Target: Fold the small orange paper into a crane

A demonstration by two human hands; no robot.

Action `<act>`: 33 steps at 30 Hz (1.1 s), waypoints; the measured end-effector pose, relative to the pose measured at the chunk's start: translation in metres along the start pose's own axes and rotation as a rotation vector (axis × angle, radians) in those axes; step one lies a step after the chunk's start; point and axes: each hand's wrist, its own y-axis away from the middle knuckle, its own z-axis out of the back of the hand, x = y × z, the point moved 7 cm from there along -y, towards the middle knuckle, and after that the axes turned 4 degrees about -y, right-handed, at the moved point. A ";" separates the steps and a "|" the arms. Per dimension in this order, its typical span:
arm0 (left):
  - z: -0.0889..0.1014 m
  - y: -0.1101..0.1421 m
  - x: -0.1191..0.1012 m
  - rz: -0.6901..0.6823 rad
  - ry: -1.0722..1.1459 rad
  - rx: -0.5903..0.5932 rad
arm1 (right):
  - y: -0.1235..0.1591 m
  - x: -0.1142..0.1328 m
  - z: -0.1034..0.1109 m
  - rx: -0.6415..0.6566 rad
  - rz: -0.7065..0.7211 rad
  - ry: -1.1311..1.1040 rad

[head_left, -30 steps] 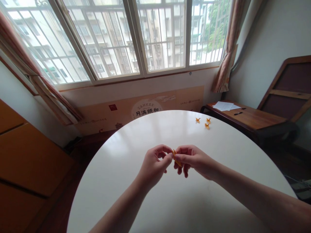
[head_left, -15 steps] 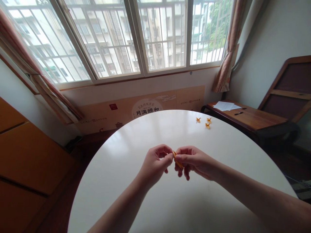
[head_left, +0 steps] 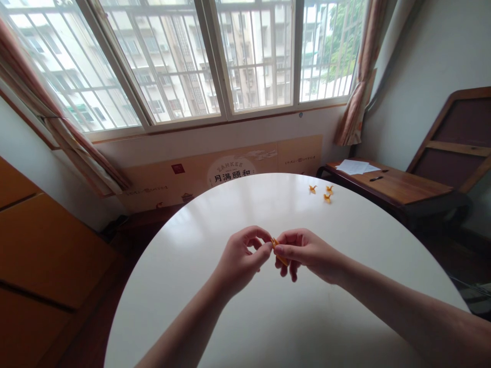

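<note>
My right hand (head_left: 310, 253) keeps a small, narrow, orange piece of folded material, probably paper (head_left: 283, 260), firmly between thumb and forefinger; the other fingers are loosely bent. My left hand (head_left: 244, 258) has thumb and forefinger brought together at its upper end. The piece is between both hands, over the round, white, glossy table (head_left: 184, 286). Its long axis slants from the left fingertips downward to the right, so most of its length lies nearer my right hand.

Folded orange paper (head_left: 282, 259) — turned, upper tips (head_left: 273, 241) parted
</note>
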 end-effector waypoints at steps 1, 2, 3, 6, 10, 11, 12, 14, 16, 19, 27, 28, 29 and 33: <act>0.003 0.000 -0.003 -0.022 -0.035 -0.012 | 0.000 0.000 0.000 0.007 -0.006 -0.010; 0.005 0.000 -0.005 -0.036 -0.061 -0.018 | 0.000 0.000 0.001 0.016 -0.010 -0.017; 0.007 0.001 -0.007 -0.044 -0.076 -0.018 | 0.000 0.000 0.001 0.026 -0.015 -0.022; 0.007 0.000 -0.009 -0.029 -0.063 0.010 | 0.001 0.000 -0.002 0.056 -0.035 -0.025; 0.003 0.000 -0.006 0.025 0.006 0.027 | 0.001 0.002 -0.005 0.060 -0.043 0.018; 0.002 -0.001 -0.004 0.038 0.020 0.024 | 0.001 0.003 -0.005 0.053 -0.032 0.039; 0.000 -0.001 -0.002 0.052 0.038 0.021 | 0.001 0.004 -0.004 0.043 -0.017 0.059; -0.003 -0.001 0.002 0.087 0.096 0.013 | 0.002 0.005 -0.003 0.015 0.023 0.093; -0.006 -0.001 0.006 0.137 0.179 -0.007 | 0.002 0.006 -0.002 -0.021 0.061 0.113; -0.008 0.000 0.012 0.222 0.280 -0.073 | 0.002 0.008 0.000 -0.073 0.108 0.137; -0.008 -0.002 0.014 0.195 0.300 0.010 | 0.002 0.012 0.005 -0.135 0.128 0.154; -0.006 -0.002 0.013 0.176 0.276 0.023 | 0.003 0.013 0.005 -0.134 0.125 0.151; -0.004 -0.002 0.011 0.156 0.248 0.038 | 0.003 0.013 0.004 -0.131 0.121 0.150; 0.001 -0.002 0.007 0.097 0.119 0.075 | 0.004 0.015 0.001 -0.102 0.114 0.162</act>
